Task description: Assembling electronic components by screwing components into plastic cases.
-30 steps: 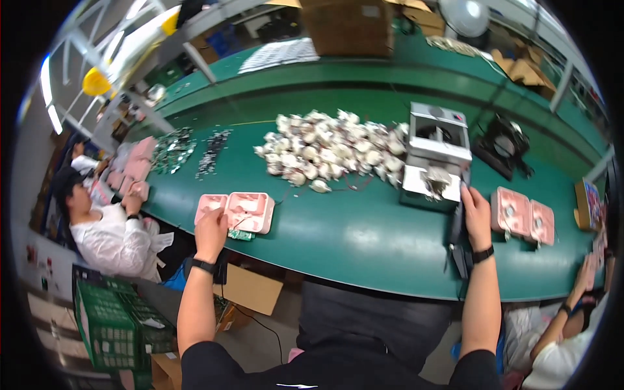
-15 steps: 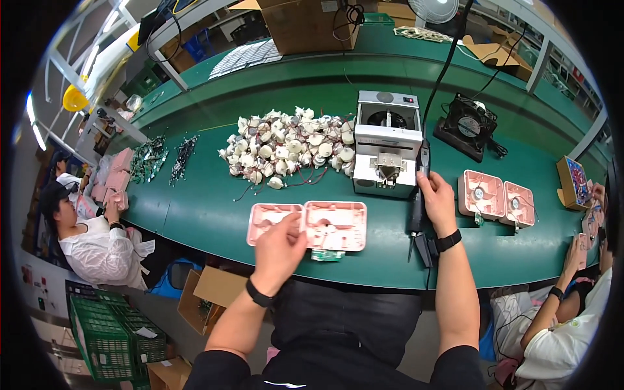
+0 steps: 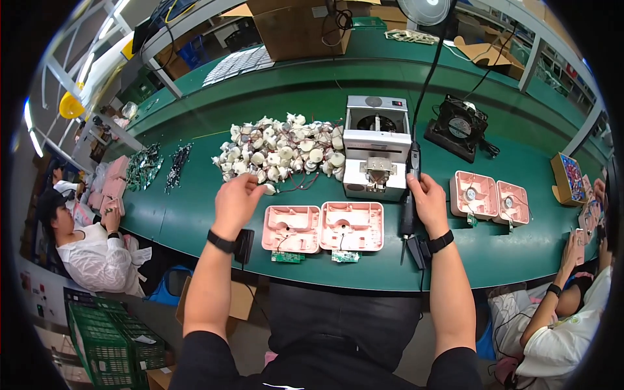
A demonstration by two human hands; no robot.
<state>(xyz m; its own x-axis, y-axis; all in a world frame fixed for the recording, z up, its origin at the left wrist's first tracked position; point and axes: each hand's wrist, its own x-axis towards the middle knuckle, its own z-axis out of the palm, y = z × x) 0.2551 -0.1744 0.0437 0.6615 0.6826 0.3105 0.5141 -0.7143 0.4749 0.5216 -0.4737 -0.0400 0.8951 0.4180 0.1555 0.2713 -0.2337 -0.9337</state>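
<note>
My left hand (image 3: 239, 200) is at the front edge of the pile of white motors (image 3: 279, 146) with thin wires. Its bent fingers are apart, with the tips beside a single white motor (image 3: 269, 189) at the pile's edge. My right hand (image 3: 428, 203) is wrapped around a black electric screwdriver (image 3: 407, 214), its bit pointing down toward me. Between my arms lie two open pink plastic housings, a left one (image 3: 291, 221) and a right one (image 3: 365, 224). Each has a green circuit board at its near edge, such as the left board (image 3: 287, 257).
A grey-white machine (image 3: 376, 146) with a metal fixture stands behind the screwdriver. Right of it are a black fan (image 3: 461, 127) and two more pink housings (image 3: 473, 198) holding round parts. Circuit boards (image 3: 144, 168) lie left. Co-workers sit at both ends of the green bench (image 3: 214, 244).
My left hand has left the front pink housings and moved up and left to the pile. Those housings sit farther right, both boards now showing. My right hand still grips the screwdriver.
</note>
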